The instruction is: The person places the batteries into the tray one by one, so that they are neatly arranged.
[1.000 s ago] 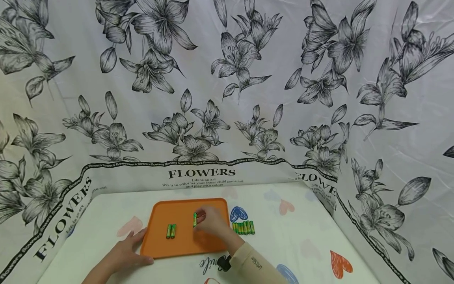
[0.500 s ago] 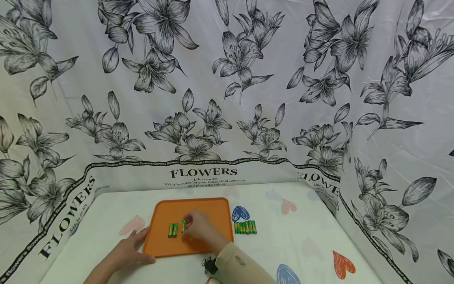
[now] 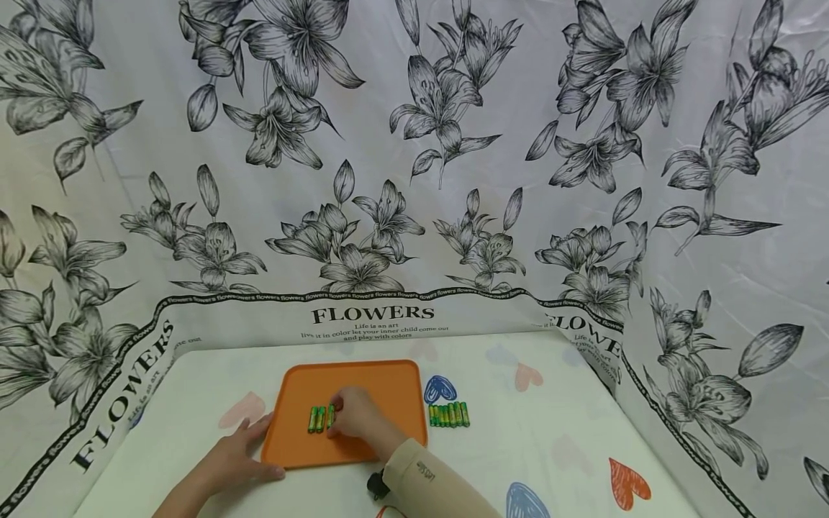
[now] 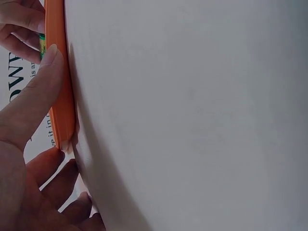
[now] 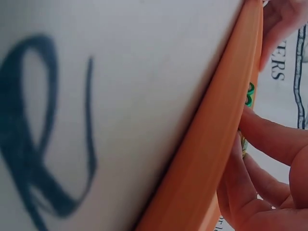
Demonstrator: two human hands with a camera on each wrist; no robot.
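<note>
My right hand point(image 3: 356, 414) pinches a green-and-yellow battery point(image 3: 331, 416) over the orange tray point(image 3: 382, 374), just right of two matching batteries point(image 3: 316, 419) lying side by side. My fingers partly cover the held battery; whether it touches the tray I cannot tell. At the tray's near left corner, my left hand point(image 3: 238, 455) holds the edge, with the thumb point(image 4: 43, 82) against the front side and the other fingers by the left side. In the right wrist view, green battery ends point(image 5: 250, 94) show beyond the tray's rim, near the right fingers point(image 5: 269, 134).
Several more batteries point(image 3: 449, 414) stand in a row to the right of the tray. A white cloth with printed hearts point(image 3: 628, 483) covers the table. Floral curtains point(image 3: 363, 216) enclose the back and sides. A small black object point(image 3: 377, 486) sits by the right sleeve.
My right hand has carried the battery leftward across the tray, up to the pair lying there. The left hand has stayed at the tray's corner.
</note>
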